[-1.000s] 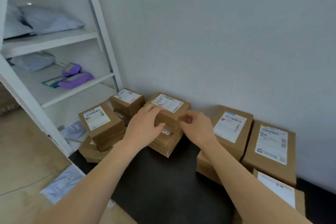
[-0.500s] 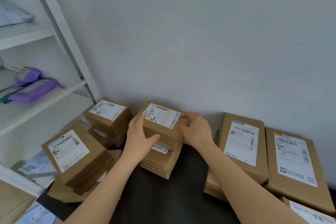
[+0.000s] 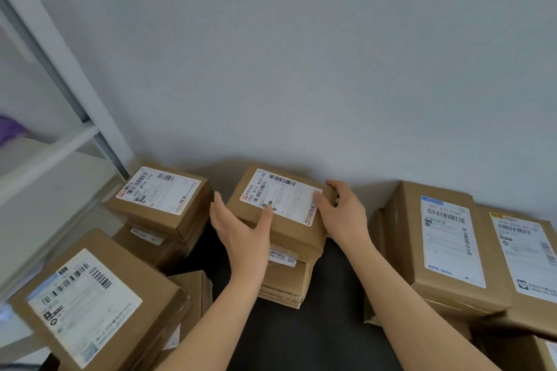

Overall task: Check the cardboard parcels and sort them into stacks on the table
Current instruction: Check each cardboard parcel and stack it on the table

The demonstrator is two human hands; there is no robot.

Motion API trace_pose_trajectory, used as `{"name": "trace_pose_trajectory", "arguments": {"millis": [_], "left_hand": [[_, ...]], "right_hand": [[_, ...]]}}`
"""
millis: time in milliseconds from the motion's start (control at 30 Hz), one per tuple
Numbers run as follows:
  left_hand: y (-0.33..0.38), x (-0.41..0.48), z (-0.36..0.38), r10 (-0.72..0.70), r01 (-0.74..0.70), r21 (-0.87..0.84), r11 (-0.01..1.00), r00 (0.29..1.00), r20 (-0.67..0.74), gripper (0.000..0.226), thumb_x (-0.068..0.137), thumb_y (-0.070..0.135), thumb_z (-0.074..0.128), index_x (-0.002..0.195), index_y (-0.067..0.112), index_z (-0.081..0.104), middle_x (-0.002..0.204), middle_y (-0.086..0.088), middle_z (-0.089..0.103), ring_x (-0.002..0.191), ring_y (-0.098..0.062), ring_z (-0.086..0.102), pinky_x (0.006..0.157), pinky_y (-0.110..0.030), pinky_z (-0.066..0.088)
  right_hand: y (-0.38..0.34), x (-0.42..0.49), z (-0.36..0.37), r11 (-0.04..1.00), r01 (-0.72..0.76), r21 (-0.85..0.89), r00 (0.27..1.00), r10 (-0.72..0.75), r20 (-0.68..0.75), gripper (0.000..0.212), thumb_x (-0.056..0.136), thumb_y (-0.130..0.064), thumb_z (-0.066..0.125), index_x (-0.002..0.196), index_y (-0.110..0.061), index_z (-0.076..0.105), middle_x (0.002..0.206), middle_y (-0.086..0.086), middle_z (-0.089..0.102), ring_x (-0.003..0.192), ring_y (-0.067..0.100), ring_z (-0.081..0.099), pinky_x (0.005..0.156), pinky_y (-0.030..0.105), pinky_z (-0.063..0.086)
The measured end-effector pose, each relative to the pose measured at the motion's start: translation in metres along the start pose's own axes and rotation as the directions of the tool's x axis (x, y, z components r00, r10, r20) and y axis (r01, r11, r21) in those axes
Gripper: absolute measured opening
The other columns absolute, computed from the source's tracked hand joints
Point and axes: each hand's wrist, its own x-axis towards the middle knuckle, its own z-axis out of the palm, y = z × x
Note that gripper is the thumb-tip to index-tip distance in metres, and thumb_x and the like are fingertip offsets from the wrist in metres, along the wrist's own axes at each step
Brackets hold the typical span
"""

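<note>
Standing at the dark table [image 3: 331, 328], I face the middle stack [image 3: 286, 283] by the wall [image 3: 301, 69]. Its top parcel [image 3: 283, 202] sits between my hands: left hand [image 3: 241, 229] straight-fingered along its left side with the thumb on top, right hand [image 3: 340, 214] curled over its right edge.

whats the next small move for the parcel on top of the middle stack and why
Probably nudge the top parcel so its edges line up with the parcels beneath, before letting go. The left hand lies flat against its left side with the thumb on top, the right hand curls over its right edge, and it looks to sit a little off square on them.
</note>
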Motion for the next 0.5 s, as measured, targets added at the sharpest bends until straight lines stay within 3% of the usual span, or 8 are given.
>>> {"name": "trace_pose_trajectory", "arguments": {"millis": [233, 400, 500], "left_hand": [[-0.002, 0.005, -0.003, -0.117, 0.127, -0.191, 0.973, 0.991, 0.062, 0.096, 0.083, 0.034, 0.071, 0.151, 0.034, 0.003, 0.153, 0.002, 0.025, 0.137, -0.021, 0.034, 0.106, -0.042, 0.037], [0.006, -0.005, -0.012, -0.053, 0.059, -0.206, 0.977, 0.998, 0.035, 0.091, 0.083, 0.035, 0.071, 0.15, 0.033, 0.01, 0.151, 0.002, 0.029, 0.133, -0.021, 0.04, 0.096, -0.033, 0.042], [0.012, -0.014, -0.021, 0.01, -0.004, -0.241, 0.971, 1.0, 0.024, 0.089, 0.082, 0.034, 0.072, 0.149, 0.034, 0.013, 0.148, 0.003, 0.034, 0.13, -0.019, 0.043, 0.1, -0.039, 0.045]], "right_hand": [[-0.002, -0.015, 0.003, 0.993, -0.081, 0.08, 0.996, 0.079, 0.028, 0.049, 0.091, -0.042, 0.057, 0.133, -0.026, 0.037, 0.122, 0.001, 0.054, 0.097, 0.015, 0.055, 0.079, 0.029, 0.049], [-0.005, -0.032, -0.01, 0.998, -0.055, -0.005, 0.998, 0.055, -0.016, 0.047, 0.089, -0.05, 0.056, 0.125, -0.023, 0.044, 0.12, 0.003, 0.053, 0.096, 0.015, 0.055, 0.079, 0.032, 0.05], [-0.007, -0.047, -0.02, 0.997, -0.027, -0.069, 0.999, 0.028, 0.018, 0.054, 0.081, -0.065, 0.055, 0.118, -0.025, 0.049, 0.115, 0.002, 0.054, 0.09, 0.014, 0.059, 0.077, 0.031, 0.052]]}}
